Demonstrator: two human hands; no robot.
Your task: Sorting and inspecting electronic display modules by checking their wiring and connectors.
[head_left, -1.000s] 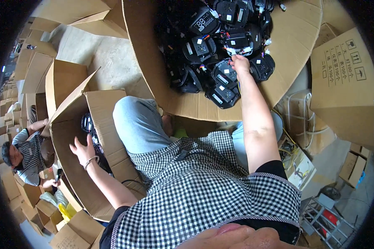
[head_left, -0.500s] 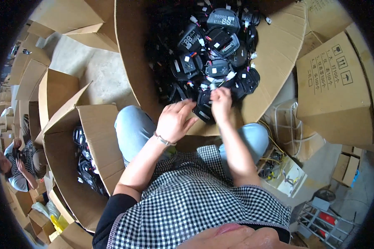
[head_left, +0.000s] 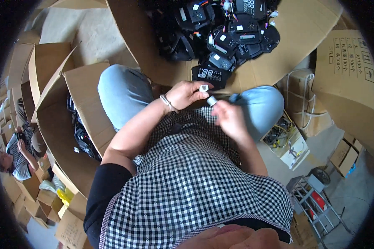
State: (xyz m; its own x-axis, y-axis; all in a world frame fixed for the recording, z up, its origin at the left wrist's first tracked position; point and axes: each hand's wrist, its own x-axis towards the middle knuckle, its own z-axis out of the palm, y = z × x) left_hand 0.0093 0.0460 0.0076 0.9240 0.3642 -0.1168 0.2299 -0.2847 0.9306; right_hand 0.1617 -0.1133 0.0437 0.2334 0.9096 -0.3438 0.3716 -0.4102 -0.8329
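Between my legs, my left hand [head_left: 183,95] is closed, its thumb and fingertips pinching a white plug connector [head_left: 203,88]. Just to the right, my right hand [head_left: 230,119] is closed on a small grey-white cylindrical piece [head_left: 212,101], slightly apart from the connector. A black dashboard display unit [head_left: 212,75] lies directly beyond my fingers at the near edge of the large carton [head_left: 297,52]. Behind it, many black display units [head_left: 245,29] with coloured wires and white plugs are heaped in the carton. Any wire between the connector and the nearest unit is hidden.
Left of my knee stands an open carton [head_left: 87,87] holding more black units [head_left: 83,135]. A printed carton [head_left: 345,79] is at the right, above a box of wires [head_left: 284,141] and a metal hand cart [head_left: 316,199]. Another person [head_left: 23,151] sits far left.
My hands have drawn back from the pile toward my lap. A white connector and a grey-white piece now show in my fingers. The view has shifted, with the carton higher in it.
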